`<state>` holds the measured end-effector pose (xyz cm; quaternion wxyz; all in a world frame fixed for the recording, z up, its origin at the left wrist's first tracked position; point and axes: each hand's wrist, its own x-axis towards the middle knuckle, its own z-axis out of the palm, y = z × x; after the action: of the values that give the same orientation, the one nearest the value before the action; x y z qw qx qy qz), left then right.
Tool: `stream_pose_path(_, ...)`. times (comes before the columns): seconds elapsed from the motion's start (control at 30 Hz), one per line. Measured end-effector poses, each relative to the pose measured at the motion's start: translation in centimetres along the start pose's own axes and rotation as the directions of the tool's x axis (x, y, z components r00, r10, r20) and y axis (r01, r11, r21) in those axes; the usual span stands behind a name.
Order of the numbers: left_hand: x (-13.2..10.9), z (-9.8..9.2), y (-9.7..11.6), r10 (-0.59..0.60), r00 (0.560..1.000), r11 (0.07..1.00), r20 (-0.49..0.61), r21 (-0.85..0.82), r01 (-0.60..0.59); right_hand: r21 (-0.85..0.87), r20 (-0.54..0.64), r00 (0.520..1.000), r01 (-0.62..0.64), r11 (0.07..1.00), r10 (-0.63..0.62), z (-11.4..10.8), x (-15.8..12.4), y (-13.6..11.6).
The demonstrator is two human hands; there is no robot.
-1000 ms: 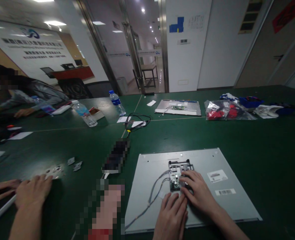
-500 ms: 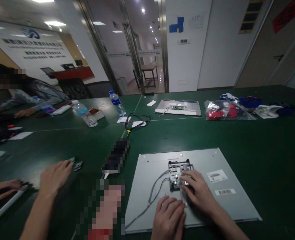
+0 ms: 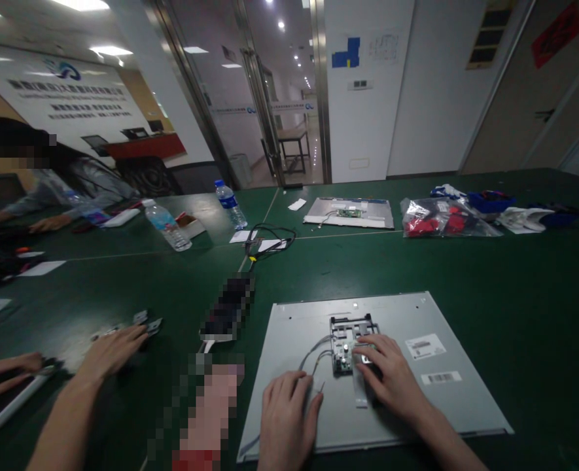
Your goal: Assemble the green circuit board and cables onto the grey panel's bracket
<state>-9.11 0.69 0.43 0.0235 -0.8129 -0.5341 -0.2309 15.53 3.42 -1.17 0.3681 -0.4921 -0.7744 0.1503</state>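
A flat grey metal-backed display panel (image 3: 392, 418) lies on the green table in front of me. At its middle a black-edged bracket holds a green circuit board (image 3: 344, 356), with grey cables (image 3: 313, 350) running off to the left. My right hand (image 3: 392, 376) grips the board's right side, its curved fingers hiding part of it. A pale translucent strip (image 3: 361, 392) hangs below the board, beside my right thumb. My left hand (image 3: 288, 415) rests over the cables at the panel's lower left, thumb apart from the fingers. A thin wire-like piece (image 3: 322, 387) shows by that thumb.
Left of the panel lie a phone-like dark device (image 3: 228, 307) and a black cable (image 3: 274, 235). Another person's hand (image 3: 115, 353) reaches over small parts at left. Further back are water bottles (image 3: 230, 204), a second panel (image 3: 368, 219) and a plastic bag with red items (image 3: 443, 219).
My left hand has moved left from beside the pale strip onto the cables, its thumb spreading. My right hand stays on the board. The other person's hand at left has shifted slightly.
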Motion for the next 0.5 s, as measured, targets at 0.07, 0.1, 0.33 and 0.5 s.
stream_pose_path(0.07, -0.1, 0.27, -0.17, -0.002, 1.0, 1.0, 0.006, 0.016, 0.002, -0.007, -0.004, 1.0, -0.003, 1.0, 0.003, -0.15, -0.04, -0.05)
stream_pose_path(0.1, -0.14, 0.39, -0.21, -0.001, 1.0, 1.0, 0.004, 0.021, 0.001, -0.011, -0.006, 1.0, -0.006, 1.0, 0.006, -0.21, -0.06, -0.06)
stream_pose_path(0.33, -0.01, 0.49, -0.19, 0.052, 0.998, 0.998, -0.021, 0.041, -0.051, -0.005, -0.002, 1.0, -0.007, 1.0, 0.007, -0.37, -0.16, 0.19)
stream_pose_path(0.5, 0.49, 0.02, 0.14, 0.045, 0.999, 0.999, -0.019, -0.005, -0.045, 0.0, 0.007, 1.0, -0.006, 1.0, 0.006, -0.5, -0.24, 0.23)
